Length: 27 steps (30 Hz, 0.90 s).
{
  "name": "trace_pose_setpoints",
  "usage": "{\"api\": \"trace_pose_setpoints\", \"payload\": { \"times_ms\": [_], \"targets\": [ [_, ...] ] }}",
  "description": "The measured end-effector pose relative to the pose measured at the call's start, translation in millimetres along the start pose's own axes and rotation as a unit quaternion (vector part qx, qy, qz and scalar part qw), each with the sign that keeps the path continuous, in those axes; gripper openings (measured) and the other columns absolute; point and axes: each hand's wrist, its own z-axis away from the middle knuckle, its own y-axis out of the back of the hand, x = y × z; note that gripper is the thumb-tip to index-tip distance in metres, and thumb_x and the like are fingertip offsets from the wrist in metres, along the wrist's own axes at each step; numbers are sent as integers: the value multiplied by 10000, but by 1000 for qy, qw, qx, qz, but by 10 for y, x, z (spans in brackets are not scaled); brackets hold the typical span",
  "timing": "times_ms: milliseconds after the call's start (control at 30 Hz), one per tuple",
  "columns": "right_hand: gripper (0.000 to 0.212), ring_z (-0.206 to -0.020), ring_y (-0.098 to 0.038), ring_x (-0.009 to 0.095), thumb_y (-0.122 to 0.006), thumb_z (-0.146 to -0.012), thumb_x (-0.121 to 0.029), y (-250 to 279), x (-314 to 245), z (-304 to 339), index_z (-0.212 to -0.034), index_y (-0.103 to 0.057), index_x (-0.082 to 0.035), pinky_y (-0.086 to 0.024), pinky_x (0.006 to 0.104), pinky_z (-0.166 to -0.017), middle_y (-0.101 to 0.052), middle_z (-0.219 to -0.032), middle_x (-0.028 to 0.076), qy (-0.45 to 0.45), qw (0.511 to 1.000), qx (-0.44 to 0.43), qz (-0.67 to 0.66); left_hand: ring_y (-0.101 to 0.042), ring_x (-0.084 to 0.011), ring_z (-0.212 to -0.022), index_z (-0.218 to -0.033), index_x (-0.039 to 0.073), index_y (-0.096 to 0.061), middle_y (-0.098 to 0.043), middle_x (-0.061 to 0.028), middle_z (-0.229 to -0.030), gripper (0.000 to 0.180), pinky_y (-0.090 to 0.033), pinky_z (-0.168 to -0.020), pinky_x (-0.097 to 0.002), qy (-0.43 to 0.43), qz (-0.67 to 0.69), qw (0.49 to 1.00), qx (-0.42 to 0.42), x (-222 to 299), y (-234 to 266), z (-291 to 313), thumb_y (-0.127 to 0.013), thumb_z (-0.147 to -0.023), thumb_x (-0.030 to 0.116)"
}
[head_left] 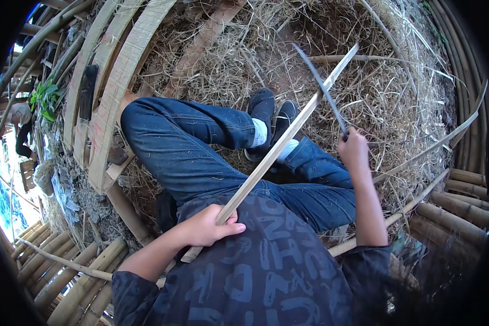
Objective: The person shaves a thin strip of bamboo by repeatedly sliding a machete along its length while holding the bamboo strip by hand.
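We look down on a floor of brown earth (289, 42) littered with dry shavings (383, 106). Bamboo poles (456, 214) border the right side, bamboo slats (84, 285) the lower left, and pale planks (126, 70) stand by the left knee. Between them we see the wooden strip (277, 149) slanting over the lap, its near end clasped in the left hand (206, 225). The right hand (354, 146) grips a knife (336, 111), whose blade crosses the strip near its far end.
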Motion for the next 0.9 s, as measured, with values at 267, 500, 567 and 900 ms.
{"api": "trace_pose_setpoints", "payload": {
  "times_ms": [267, 500, 567, 900],
  "targets": [
    [186, -664, -662, 356, -719, -725, -140, 109, -1253, 1028, -811, -592, -36, -530, 448, -621, -656, -705, 173, 194, 955, -109, -196, -357, -38, -443, -688, 138, -382, -379, 66, -573, 414, -293, -402, -237, 72, 32, 997, 9, 121, 28, 26, -675, -915, 322],
    [146, -631, -670, 310, -681, -706, -147, 144, -1111, 865, -788, -596, -60, -530, 425, -583, -665, -701, 129, 239, 960, -104, -102, -376, -36, -470, -742, 141, -415, -409, 70, -598, 329, -311, -413, -233, 1, -44, 997, 59, 38, -40, 2, -682, -898, 255],
    [166, -643, -661, 322, -701, -681, -134, 132, -1075, 836, -792, -601, -60, -521, 438, -594, -665, -711, 122, 234, 963, -108, -76, -377, -32, -482, -741, 139, -416, -411, 72, -609, 329, -310, -422, -229, -18, -44, 997, 62, -8, -49, -14, -683, -898, 252],
    [195, -663, -668, 317, -715, -684, -132, -9, -656, 709, -843, -616, -78, -530, 438, -616, -670, -736, 127, 175, 982, -54, -39, -404, -38, -576, -738, 120, -419, -423, 67, -626, 362, -348, -505, -239, 35, -26, 996, 75, 132, -92, 61, -688, -902, 297]
  ]
}}
